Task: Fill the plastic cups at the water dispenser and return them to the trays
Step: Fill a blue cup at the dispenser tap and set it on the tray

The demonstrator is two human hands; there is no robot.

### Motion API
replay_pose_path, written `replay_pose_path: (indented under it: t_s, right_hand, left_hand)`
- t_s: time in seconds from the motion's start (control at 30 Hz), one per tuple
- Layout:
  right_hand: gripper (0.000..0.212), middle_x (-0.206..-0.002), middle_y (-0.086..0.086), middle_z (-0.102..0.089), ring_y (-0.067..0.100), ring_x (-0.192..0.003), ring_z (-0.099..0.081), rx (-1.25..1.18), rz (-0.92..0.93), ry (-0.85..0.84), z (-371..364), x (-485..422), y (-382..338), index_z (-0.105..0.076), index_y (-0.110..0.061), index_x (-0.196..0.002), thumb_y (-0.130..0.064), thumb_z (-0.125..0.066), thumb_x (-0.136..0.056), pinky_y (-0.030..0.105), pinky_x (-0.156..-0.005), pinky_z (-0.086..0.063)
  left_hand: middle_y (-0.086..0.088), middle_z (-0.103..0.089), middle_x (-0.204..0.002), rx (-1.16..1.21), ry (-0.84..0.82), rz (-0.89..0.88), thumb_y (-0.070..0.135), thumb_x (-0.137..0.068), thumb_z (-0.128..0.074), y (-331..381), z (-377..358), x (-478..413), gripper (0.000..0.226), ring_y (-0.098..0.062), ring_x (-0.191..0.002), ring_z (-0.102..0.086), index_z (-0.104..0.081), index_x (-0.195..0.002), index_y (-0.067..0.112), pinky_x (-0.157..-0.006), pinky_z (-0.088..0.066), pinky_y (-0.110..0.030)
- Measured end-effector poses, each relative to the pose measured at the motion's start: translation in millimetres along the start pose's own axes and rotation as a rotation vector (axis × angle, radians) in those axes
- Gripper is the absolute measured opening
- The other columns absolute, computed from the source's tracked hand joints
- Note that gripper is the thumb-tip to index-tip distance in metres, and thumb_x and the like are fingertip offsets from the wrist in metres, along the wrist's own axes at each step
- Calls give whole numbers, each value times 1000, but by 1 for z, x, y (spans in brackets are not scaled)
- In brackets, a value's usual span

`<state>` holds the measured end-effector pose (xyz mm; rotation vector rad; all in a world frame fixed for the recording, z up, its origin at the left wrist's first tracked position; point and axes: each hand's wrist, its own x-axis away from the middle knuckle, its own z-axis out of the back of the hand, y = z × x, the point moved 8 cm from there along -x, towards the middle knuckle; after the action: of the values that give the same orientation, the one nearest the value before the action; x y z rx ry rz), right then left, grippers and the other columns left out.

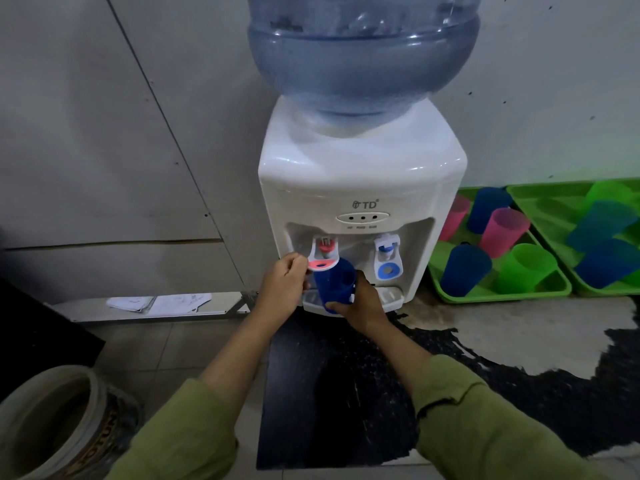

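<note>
Black surface (311,393), blue cup (334,284) tight under tap (322,264)

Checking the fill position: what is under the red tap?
A blue cup, held by the right hand. The left hand grips the red lever, which overlaps the cup's mouth; any water inside cannot be seen.

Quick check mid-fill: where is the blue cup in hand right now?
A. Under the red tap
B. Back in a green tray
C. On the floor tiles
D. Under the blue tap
A: the right hand holds the blue cup just below the red tap, whose lever the left hand grips; the blue tap has nothing under it.
</note>
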<state>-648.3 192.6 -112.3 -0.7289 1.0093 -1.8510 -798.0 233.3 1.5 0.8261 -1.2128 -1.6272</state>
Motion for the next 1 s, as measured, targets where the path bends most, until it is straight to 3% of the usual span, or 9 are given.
replay_pose_path:
  t_s: [0.27,0.67,1.0]
  right_hand:
    - [71,-127,4,-56,21,-114,-54,5,4,7,0,0,0,-42,-16,-122,-20,-83,-63,23,-89,-40]
    - [72,-127,4,-56,21,-114,-54,7,16,6,-2,-1,-1,-42,-16,-121,-21,-83,-63,20,-89,-39]
    - [71,-125,2,-57,17,-111,-54,-12,27,7,-4,-3,3,-42,-19,-120,-22,-83,-62,20,-88,-40]
  left_hand:
    - [1,-49,-62,2,-13,5,19,-94,-38,-2,0,0,31,-9,-57,-47,-50,-66,17,-56,-42,-21]
    - [1,-49,-62,13,-49,1,17,-94,-41,-1,0,0,31,-11,-58,-48,-52,-66,17,-60,-44,-28]
    - [-1,-48,-61,88,-84,38,10,-96,-40,-1,-2,-1,33,-10,-55,-46,-51,-66,15,-53,-44,-16]
